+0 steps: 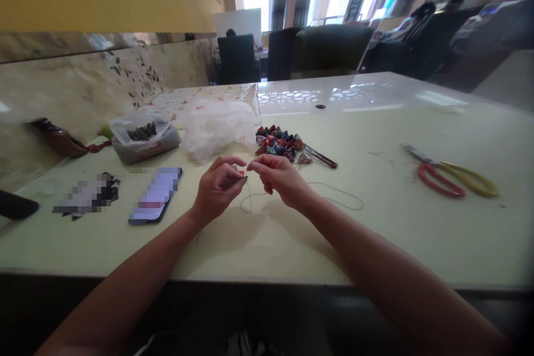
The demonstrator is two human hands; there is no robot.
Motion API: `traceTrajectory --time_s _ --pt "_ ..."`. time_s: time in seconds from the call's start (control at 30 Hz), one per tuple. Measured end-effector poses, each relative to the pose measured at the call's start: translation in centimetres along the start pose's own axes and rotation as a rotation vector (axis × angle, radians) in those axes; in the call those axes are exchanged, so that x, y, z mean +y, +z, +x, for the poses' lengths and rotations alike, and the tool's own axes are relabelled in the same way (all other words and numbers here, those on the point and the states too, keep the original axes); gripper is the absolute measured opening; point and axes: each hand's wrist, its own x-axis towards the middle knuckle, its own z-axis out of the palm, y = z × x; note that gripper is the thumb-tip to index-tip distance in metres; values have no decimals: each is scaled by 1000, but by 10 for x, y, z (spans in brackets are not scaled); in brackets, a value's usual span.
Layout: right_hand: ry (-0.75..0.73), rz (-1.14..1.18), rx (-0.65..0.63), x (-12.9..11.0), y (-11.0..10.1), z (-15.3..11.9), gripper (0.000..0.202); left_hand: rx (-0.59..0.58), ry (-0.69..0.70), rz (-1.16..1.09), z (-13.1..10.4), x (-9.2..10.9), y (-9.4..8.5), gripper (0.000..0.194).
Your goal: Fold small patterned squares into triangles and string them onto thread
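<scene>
Two hands meeting over a small dark piece and a loose thread

The left hand (pixel 219 188) is curled narrowly around a small dark piece (pixel 231 182), which lies between its thumb and fingers; the fingers cover most of it, and its outline cannot be made out. A speck of red shows beside it. The right hand (pixel 278 177), just beside the left, has thumb and forefinger pinched together; anything between their tips is too fine to tell. A thin thread (pixel 246 211) loops on the table (pixel 267 256) beneath both hands, its ends hard to trace.

Just beyond the right hand lies a heap of patterned cloth pieces (pixel 277 142), partly overlapping a slim tool (pixel 323 157). Well to its right are cutters (pixel 453 175) with red and yellow handles, their tips blurred. Beyond the left hand sits white fluffy material (pixel 219 128); to its left lies a phone (pixel 155 194), screen pixelated. A black object (pixel 16 204), farther left, is cut off by the frame.
</scene>
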Motion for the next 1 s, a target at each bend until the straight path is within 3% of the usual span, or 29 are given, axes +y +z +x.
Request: traceTrajectory --time_s 0.43,0.67,1.0 --pt "-128 -224 -45 3 0 -1 23 75 -320 -261 3 0 4 22" --pt "-188 -270 -25 1 0 -1 17 19 -584 -368 1 0 4 29" --pt "-60 -126 64 5 3 -1 16 142 -747 -452 3 -5 5 31"
